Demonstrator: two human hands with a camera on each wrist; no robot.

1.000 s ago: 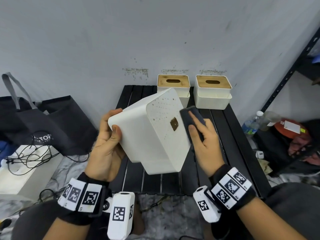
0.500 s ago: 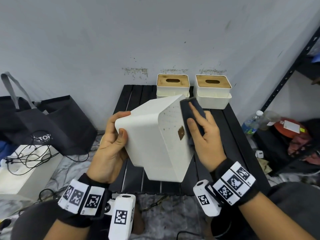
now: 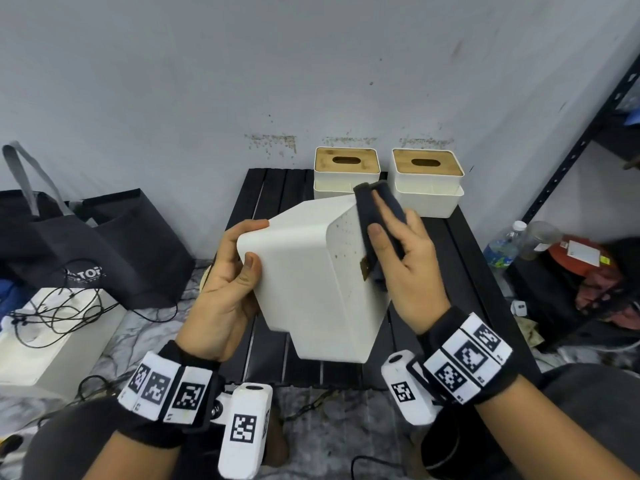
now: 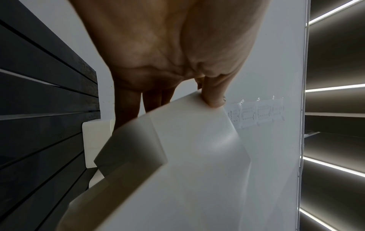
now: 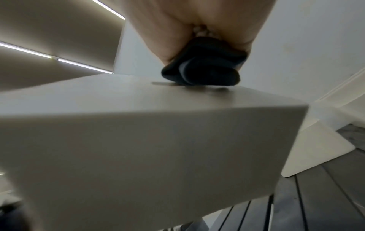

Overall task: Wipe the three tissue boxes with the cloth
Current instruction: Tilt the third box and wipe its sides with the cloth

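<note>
Your left hand (image 3: 228, 282) grasps the near-left end of the white tissue box (image 3: 311, 282), thumb curled over its edge, holding it tilted in the air above the black slatted table (image 3: 273, 188). Your right hand (image 3: 405, 271) presses the folded dark cloth (image 3: 374, 216) flat-fingered against the box's speckled underside. The other two tissue boxes (image 3: 346, 171) sit at the far edge. Push too hard with the cloth and the box may twist out of that one-ended grip.
</note>
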